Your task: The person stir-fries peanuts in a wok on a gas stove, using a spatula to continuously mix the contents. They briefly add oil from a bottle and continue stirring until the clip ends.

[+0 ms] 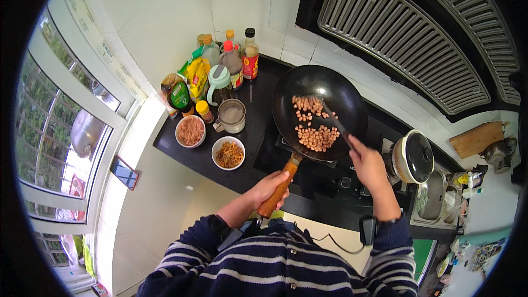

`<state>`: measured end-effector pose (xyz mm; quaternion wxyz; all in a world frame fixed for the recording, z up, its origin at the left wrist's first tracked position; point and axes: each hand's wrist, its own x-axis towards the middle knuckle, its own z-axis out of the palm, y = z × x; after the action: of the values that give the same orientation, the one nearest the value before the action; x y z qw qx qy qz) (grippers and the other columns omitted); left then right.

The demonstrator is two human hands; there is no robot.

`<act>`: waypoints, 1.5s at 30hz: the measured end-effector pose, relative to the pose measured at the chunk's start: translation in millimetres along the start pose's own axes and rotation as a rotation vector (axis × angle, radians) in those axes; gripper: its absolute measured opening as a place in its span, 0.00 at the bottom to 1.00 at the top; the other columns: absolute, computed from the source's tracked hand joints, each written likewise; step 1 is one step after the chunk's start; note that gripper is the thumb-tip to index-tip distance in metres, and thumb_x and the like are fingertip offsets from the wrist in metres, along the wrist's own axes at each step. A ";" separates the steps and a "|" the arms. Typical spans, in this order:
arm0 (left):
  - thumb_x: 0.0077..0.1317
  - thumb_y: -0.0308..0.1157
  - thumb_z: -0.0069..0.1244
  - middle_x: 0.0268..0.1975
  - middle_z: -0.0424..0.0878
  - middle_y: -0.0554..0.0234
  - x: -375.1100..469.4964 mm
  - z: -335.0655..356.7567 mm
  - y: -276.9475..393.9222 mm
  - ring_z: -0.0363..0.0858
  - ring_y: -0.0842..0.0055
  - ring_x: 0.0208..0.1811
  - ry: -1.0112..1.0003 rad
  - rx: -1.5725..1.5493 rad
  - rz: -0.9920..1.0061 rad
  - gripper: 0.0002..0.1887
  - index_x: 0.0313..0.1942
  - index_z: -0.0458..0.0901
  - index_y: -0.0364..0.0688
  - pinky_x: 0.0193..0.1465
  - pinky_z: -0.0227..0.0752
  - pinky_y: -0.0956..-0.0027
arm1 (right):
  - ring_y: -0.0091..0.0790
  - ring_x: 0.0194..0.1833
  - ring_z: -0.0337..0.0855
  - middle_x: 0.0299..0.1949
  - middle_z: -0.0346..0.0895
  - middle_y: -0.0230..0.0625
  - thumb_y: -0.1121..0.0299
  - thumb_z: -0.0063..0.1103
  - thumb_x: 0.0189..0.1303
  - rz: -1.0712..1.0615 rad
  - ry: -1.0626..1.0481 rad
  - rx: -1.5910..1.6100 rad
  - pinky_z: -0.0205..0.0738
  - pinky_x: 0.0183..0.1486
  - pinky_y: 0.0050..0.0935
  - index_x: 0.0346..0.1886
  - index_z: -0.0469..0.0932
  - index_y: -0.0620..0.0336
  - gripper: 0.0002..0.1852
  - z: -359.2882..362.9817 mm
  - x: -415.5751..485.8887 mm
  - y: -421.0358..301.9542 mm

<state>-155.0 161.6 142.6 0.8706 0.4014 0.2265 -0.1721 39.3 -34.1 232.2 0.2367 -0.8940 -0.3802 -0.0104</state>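
A black wok [350,90] with a wooden handle [272,200] sits over the stove. My left hand [270,189] is closed round that handle. In my right hand [367,159] is the handle of a metal spatula [336,121], which slants down into the wok. Reddish-brown peanuts [317,138] lie in the wok in two main groups, with some loose ones between them. The spatula's blade is blurred at the upper group and partly hidden.
Left of the wok stand a bowl of minced meat [191,131], a bowl of shredded vegetables [228,153], a glass mug [231,116] and several sauce bottles [250,60]. A lidded pot [413,156] and a sink [431,198] are at right. The range hood [404,41] hangs above.
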 end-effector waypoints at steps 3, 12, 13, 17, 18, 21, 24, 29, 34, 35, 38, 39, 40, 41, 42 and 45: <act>0.71 0.54 0.39 0.24 0.71 0.61 -1.2 1.2 -0.9 0.71 0.74 0.14 -0.019 -0.060 -0.011 0.22 0.48 0.63 0.44 0.16 0.67 0.70 | 0.53 0.34 0.80 0.32 0.79 0.50 0.68 0.59 0.57 0.124 -0.141 -0.053 0.74 0.36 0.44 0.57 0.75 0.45 0.22 -30.8 -36.0 -12.3; 0.75 0.48 0.31 0.29 0.72 0.57 4.7 -8.2 -4.1 0.74 0.69 0.18 -0.137 -0.154 -0.073 0.20 0.56 0.60 0.43 0.22 0.72 0.67 | 0.37 0.29 0.75 0.38 0.81 0.48 0.78 0.59 0.56 0.329 0.012 0.010 0.71 0.35 0.28 0.56 0.76 0.54 0.22 -65.1 -56.0 -26.2; 0.74 0.47 0.34 0.31 0.73 0.57 4.3 -12.4 -3.6 0.77 0.70 0.21 -0.206 -0.180 -0.072 0.21 0.57 0.58 0.43 0.25 0.74 0.70 | 0.38 0.28 0.75 0.39 0.81 0.48 0.77 0.58 0.58 0.302 0.038 0.040 0.70 0.34 0.27 0.57 0.75 0.54 0.22 -54.6 -46.9 -22.2; 0.74 0.46 0.35 0.37 0.74 0.56 4.1 -25.4 -5.9 0.80 0.70 0.30 -0.324 -0.177 -0.089 0.23 0.61 0.52 0.43 0.36 0.77 0.66 | 0.40 0.25 0.72 0.32 0.77 0.49 0.76 0.59 0.59 0.399 -0.013 0.034 0.69 0.31 0.30 0.58 0.75 0.51 0.22 -19.7 -23.4 -15.3; 0.74 0.47 0.35 0.38 0.74 0.56 4.0 -27.8 -7.3 0.80 0.70 0.32 -0.335 -0.134 -0.084 0.24 0.62 0.52 0.43 0.38 0.77 0.65 | 0.41 0.25 0.72 0.31 0.77 0.49 0.76 0.59 0.59 0.365 -0.013 0.006 0.69 0.31 0.31 0.58 0.75 0.51 0.22 -15.7 -23.3 -17.4; 0.73 0.50 0.35 0.40 0.75 0.54 5.2 -34.4 -10.9 0.80 0.69 0.39 -0.390 -0.064 -0.077 0.27 0.63 0.52 0.42 0.44 0.76 0.64 | 0.44 0.26 0.74 0.27 0.74 0.47 0.77 0.58 0.57 0.300 -0.028 -0.082 0.68 0.30 0.34 0.58 0.75 0.51 0.23 -17.5 -31.6 -28.8; 0.71 0.54 0.36 0.43 0.74 0.51 5.5 -41.9 -11.4 0.80 0.67 0.45 -0.468 -0.054 -0.101 0.31 0.64 0.55 0.42 0.49 0.74 0.63 | 0.42 0.25 0.72 0.26 0.74 0.45 0.79 0.58 0.56 0.440 -0.124 -0.078 0.67 0.29 0.32 0.58 0.75 0.53 0.24 -43.8 -55.7 -48.3; 0.68 0.60 0.38 0.49 0.75 0.55 3.6 -56.5 -9.7 0.78 0.71 0.50 -0.272 0.085 -0.150 0.35 0.63 0.58 0.42 0.56 0.69 0.65 | 0.31 0.26 0.70 0.30 0.75 0.43 0.85 0.56 0.51 0.542 -0.051 0.008 0.64 0.31 0.23 0.55 0.77 0.58 0.25 -73.0 -82.4 -61.7; 0.72 0.48 0.41 0.45 0.77 0.61 -7.3 -71.7 1.8 0.77 0.78 0.47 -0.276 0.161 -0.097 0.25 0.60 0.62 0.39 0.51 0.72 0.71 | 0.32 0.23 0.67 0.24 0.70 0.40 0.83 0.58 0.52 0.397 -0.058 -0.002 0.62 0.27 0.28 0.56 0.77 0.55 0.25 -53.4 -63.5 -45.8; 0.72 0.45 0.42 0.44 0.77 0.61 -12.2 -73.3 6.7 0.78 0.78 0.47 -0.284 0.171 -0.087 0.24 0.59 0.62 0.39 0.51 0.72 0.71 | 0.35 0.21 0.65 0.21 0.66 0.40 0.78 0.60 0.54 0.373 -0.054 -0.026 0.62 0.25 0.31 0.56 0.77 0.51 0.23 -41.6 -55.5 -41.6; 0.72 0.38 0.45 0.42 0.79 0.59 -33.0 -75.4 27.1 0.78 0.75 0.47 -0.159 0.251 0.001 0.19 0.57 0.65 0.38 0.51 0.73 0.70 | 0.43 0.22 0.72 0.22 0.70 0.42 0.74 0.61 0.56 0.139 0.019 -0.016 0.68 0.26 0.36 0.56 0.77 0.46 0.22 -4.6 -28.8 -29.9; 0.72 0.38 0.45 0.43 0.79 0.59 -41.7 -75.6 34.8 0.78 0.75 0.47 -0.101 0.286 0.045 0.19 0.57 0.65 0.38 0.51 0.73 0.70 | 0.45 0.23 0.74 0.23 0.71 0.42 0.73 0.61 0.56 0.119 0.027 0.011 0.69 0.26 0.38 0.56 0.77 0.46 0.22 4.8 -26.5 -29.2; 0.71 0.38 0.46 0.43 0.79 0.59 -50.1 -75.8 42.6 0.78 0.74 0.47 -0.042 0.322 0.088 0.19 0.57 0.66 0.38 0.51 0.73 0.69 | 0.46 0.24 0.76 0.23 0.71 0.42 0.73 0.61 0.56 0.114 0.021 0.029 0.70 0.27 0.39 0.57 0.77 0.45 0.22 10.0 -25.9 -27.6; 0.71 0.37 0.47 0.45 0.79 0.58 -57.1 -76.5 50.9 0.79 0.73 0.48 0.065 0.308 0.143 0.18 0.56 0.67 0.37 0.51 0.74 0.69 | 0.46 0.25 0.77 0.24 0.71 0.42 0.72 0.62 0.56 0.105 -0.007 -0.013 0.71 0.27 0.40 0.57 0.76 0.44 0.23 10.0 -28.5 -26.2; 0.70 0.35 0.47 0.45 0.79 0.58 -64.0 -79.8 60.7 0.79 0.73 0.48 0.170 0.335 0.219 0.18 0.55 0.69 0.36 0.51 0.74 0.69 | 0.47 0.25 0.76 0.24 0.71 0.42 0.72 0.61 0.56 0.103 -0.021 -0.015 0.71 0.27 0.40 0.57 0.76 0.44 0.23 6.8 -34.1 -25.2; 0.69 0.33 0.48 0.46 0.80 0.60 -70.8 -94.1 86.8 0.78 0.76 0.49 0.501 0.418 0.474 0.16 0.54 0.72 0.36 0.49 0.73 0.71 | 0.48 0.25 0.76 0.25 0.72 0.43 0.73 0.61 0.56 0.116 -0.099 -0.018 0.70 0.27 0.41 0.57 0.76 0.44 0.23 -18.6 -55.5 -21.0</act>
<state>-196.6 296.8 180.1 0.7036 0.6405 0.2929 0.0945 -11.5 -67.1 246.5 0.2096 -0.9161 -0.3390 0.0442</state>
